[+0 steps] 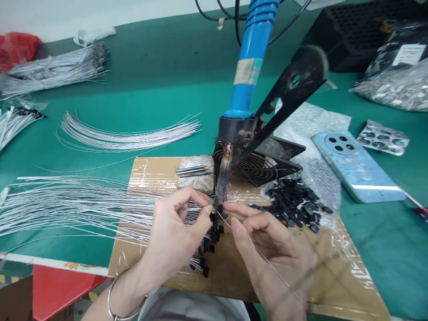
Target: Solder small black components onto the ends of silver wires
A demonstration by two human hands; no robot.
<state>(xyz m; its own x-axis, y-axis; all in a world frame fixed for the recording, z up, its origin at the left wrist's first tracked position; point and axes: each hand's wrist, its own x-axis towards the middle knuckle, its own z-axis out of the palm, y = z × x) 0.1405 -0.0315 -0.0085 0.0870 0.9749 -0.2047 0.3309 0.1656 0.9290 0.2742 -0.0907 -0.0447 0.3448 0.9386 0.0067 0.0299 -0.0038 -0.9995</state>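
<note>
A soldering iron (245, 67) with a blue handle is clamped tip down, its metal tip (222, 185) right between my hands. At the tip, the thumb and forefinger of my left hand (182, 232) are pinched together; the small thing between them is mostly hidden. My right hand (272, 249) is closed around a thin solder wire (276, 271), which runs from the tip down across the palm. A small black piece sits by the right fingertips, under the tip. Below my left hand lie white wires with black ends (207, 246).
Long white wires (83, 205) spread leftward over cardboard (337, 276). Another wire bundle (130, 136) lies behind. A black fan (257, 165) stands behind the tip. Loose black pieces (294, 203), bubble wrap (310, 120) and a blue phone (359, 167) are on the right.
</note>
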